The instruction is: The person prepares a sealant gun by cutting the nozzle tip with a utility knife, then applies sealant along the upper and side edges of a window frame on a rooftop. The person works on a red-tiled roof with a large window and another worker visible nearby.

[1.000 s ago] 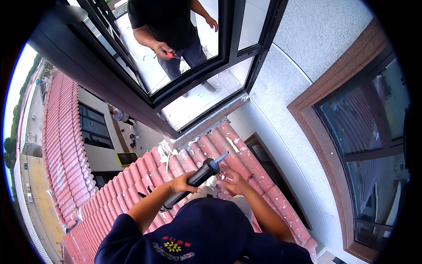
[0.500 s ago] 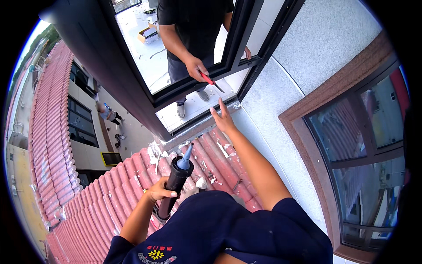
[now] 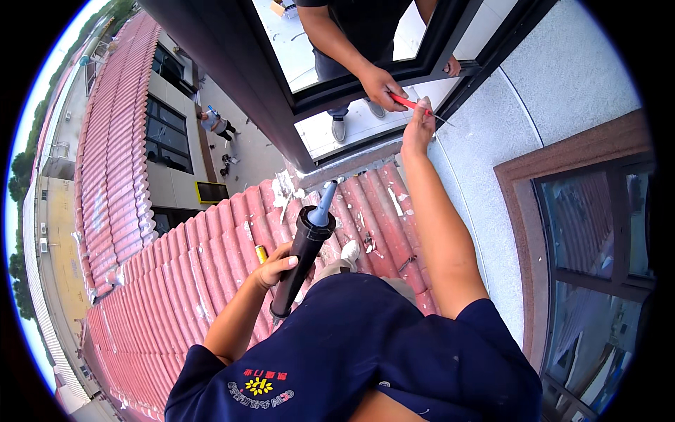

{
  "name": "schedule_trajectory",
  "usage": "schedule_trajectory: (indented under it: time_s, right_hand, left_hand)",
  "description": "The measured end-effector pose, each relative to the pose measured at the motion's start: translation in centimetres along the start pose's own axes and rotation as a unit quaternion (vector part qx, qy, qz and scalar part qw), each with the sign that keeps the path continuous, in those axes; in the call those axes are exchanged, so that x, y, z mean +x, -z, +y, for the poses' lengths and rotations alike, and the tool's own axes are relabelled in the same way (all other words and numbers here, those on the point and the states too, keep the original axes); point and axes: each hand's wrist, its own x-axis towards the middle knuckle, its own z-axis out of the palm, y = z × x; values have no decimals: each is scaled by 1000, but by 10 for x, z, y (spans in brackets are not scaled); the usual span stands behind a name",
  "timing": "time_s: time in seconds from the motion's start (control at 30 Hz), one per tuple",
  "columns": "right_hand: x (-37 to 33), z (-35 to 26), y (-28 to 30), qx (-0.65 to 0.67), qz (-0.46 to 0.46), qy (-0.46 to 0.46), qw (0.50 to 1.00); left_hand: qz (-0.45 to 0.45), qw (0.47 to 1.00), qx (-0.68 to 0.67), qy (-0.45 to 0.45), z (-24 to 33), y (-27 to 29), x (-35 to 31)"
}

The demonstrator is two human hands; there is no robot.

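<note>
My left hand [image 3: 276, 266] is wrapped around the black barrel of a caulking gun [image 3: 304, 243], whose blue-grey nozzle points up and away from me. Stretched forward to the window opening, my right hand [image 3: 420, 130] has its fingers closed on a red-handled knife [image 3: 406, 103]. Its thin blade sticks out to the right, past my fingers. A co-worker's hand [image 3: 380, 83], reaching out over the dark frame, still grips the other end of the handle. Part of the handle is hidden by my fingers.
I am on a sloping red tiled roof [image 3: 211, 281] scattered with white debris; a yellow can [image 3: 261, 253] lies beside my left hand. Ahead stands a dark window frame [image 3: 309, 105], with a pale wall [image 3: 478, 176] and a brown-framed window [image 3: 524, 211] at right. Far below left, a person [image 3: 218, 124] stands.
My right hand has reached forward from open fingers to a hold on the knife. The co-worker's hand has brought the knife to it. My left hand keeps the caulking gun; the view has shifted.
</note>
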Motion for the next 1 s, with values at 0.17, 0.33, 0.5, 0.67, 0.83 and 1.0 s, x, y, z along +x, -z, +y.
schedule_trajectory:
  time_s: [0.17,0.33,0.5,0.67,0.83,1.0]
  right_hand:
    - [-11,-74,35,24,-41,80,996]
    - [-85,-139,94,128,-133,-93,978]
    - [-165,-167,129,-27,-117,-205,971]
    - [-202,-218,120,43,-236,-75,968]
    - [-214,-245,112,18,-247,-64,967]
    - [-216,-245,127,42,-231,-57,970]
  left_hand:
    - [-50,999,-17,5,0,2,7]
    - [-106,994,-10,9,15,-4,33]
    - [-156,988,-8,-3,27,-18,67]
    - [-221,975,9,-16,50,-39,101]
    - [-279,960,33,2,80,-78,127]
    - [-323,942,93,3,83,-99,146]
